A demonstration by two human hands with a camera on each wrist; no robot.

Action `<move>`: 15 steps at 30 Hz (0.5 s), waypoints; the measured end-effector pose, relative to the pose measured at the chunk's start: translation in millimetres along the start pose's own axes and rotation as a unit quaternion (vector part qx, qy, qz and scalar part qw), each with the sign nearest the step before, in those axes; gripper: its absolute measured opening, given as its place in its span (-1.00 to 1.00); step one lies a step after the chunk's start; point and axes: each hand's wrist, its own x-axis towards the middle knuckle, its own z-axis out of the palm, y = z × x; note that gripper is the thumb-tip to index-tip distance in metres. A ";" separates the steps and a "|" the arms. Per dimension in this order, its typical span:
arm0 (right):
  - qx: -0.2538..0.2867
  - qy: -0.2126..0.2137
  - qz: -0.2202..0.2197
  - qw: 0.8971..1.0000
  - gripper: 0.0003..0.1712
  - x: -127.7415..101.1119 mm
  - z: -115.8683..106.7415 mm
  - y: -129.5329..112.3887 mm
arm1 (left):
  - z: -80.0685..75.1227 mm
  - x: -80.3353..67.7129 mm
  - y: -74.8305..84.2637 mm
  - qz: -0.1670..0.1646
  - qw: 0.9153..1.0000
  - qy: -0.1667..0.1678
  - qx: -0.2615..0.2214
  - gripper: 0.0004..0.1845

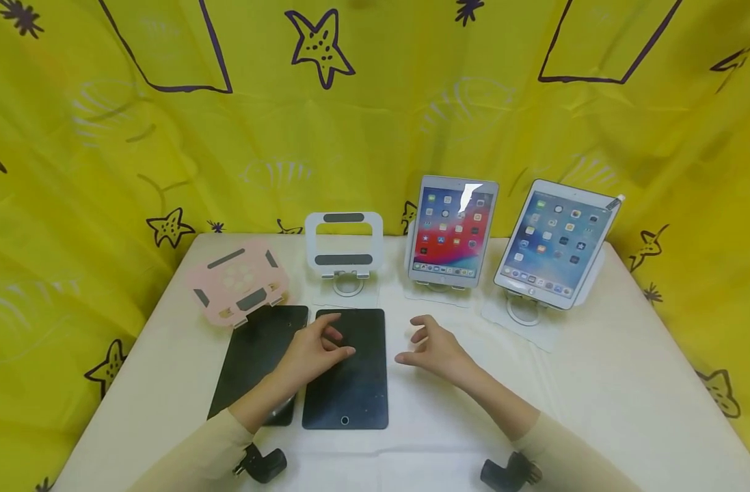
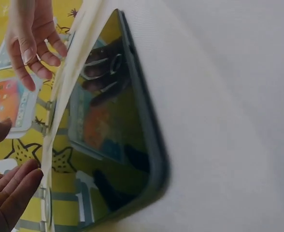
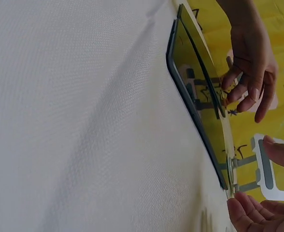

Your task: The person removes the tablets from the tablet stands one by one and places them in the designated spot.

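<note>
Two dark, switched-off tablets lie flat side by side on the white table: the left one and the right one, the latter also seen in the wrist views. My left hand hovers over the seam between them, its fingers relaxed above the right tablet's top half and holding nothing. Whether it touches the glass is unclear. My right hand hangs loose and empty over the cloth, just right of that tablet. The right hand shows in the left wrist view, and the left hand in the right wrist view.
Behind the dark tablets stand an empty pink stand and an empty white stand. Further right, two lit tablets lean on stands. Yellow patterned cloth surrounds the table.
</note>
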 end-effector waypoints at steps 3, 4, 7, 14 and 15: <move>0.008 0.020 -0.005 1.000 -0.15 0.1 -4.9 1.6 | -0.5 3.5 2.8 0.013 1.000 -0.002 -0.010 -0.27; 0.010 0.027 -0.004 1.000 -0.15 -0.2 -6.5 1.4 | -0.7 4.9 4.0 0.016 1.000 -0.002 -0.013 -0.26; 0.015 0.047 -0.004 0.999 -0.13 -0.4 -11.1 1.3 | -0.5 9.5 8.7 0.022 1.000 0.001 -0.017 -0.25; 0.041 0.090 -0.021 0.995 -0.12 1.9 -20.6 2.4 | 5.1 20.4 21.8 0.026 0.999 0.008 -0.036 -0.23; 0.044 0.097 -0.026 0.994 -0.12 2.4 -22.0 2.5 | 6.1 21.8 23.7 0.027 0.999 0.010 -0.039 -0.23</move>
